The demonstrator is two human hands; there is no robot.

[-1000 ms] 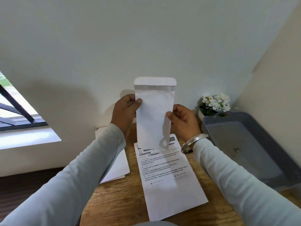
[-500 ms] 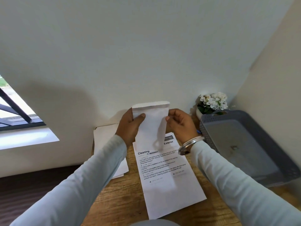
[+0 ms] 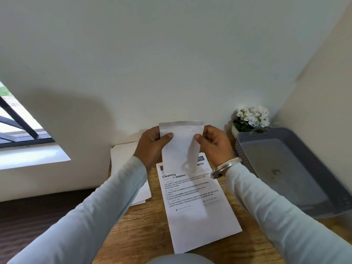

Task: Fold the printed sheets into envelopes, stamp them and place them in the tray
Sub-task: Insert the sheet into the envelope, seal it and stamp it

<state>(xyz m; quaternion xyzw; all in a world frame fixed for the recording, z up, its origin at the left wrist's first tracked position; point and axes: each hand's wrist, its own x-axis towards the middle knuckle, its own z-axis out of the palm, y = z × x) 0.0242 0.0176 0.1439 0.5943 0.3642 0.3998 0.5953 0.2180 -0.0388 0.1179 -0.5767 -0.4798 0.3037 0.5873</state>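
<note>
Together the left hand (image 3: pixel 152 147) and right hand (image 3: pixel 215 143) pinch the envelope (image 3: pixel 181 147) by its two long edges, near the top. Each thumb lies flat on the near face, with the other fingers curled behind. The envelope stands roughly upright between the hands, a grey strip running along its top edge. Its lower end hangs over the far end of the sheet (image 3: pixel 200 206) and hides part of the heading; I cannot tell whether paper touches paper there.

Just below the grip, the sheet lies flat on the table (image 3: pixel 144 225), printed side up and slightly askew, running back toward the person. A metal bangle (image 3: pixel 224 167) sits on the right wrist, just above a pale sleeve.

To the left of the grip, partly under the left forearm, lies a stack of white paper (image 3: pixel 123 155). To the right stands the grey tray (image 3: pixel 245 147), its perforated wall close to the right wrist. At the tray's far corner, right of the grip and slightly above it, sits a pot of white flowers (image 3: pixel 251 117) against the wall. Far to the left is a window (image 3: pixel 19 130) with dark bars.
</note>
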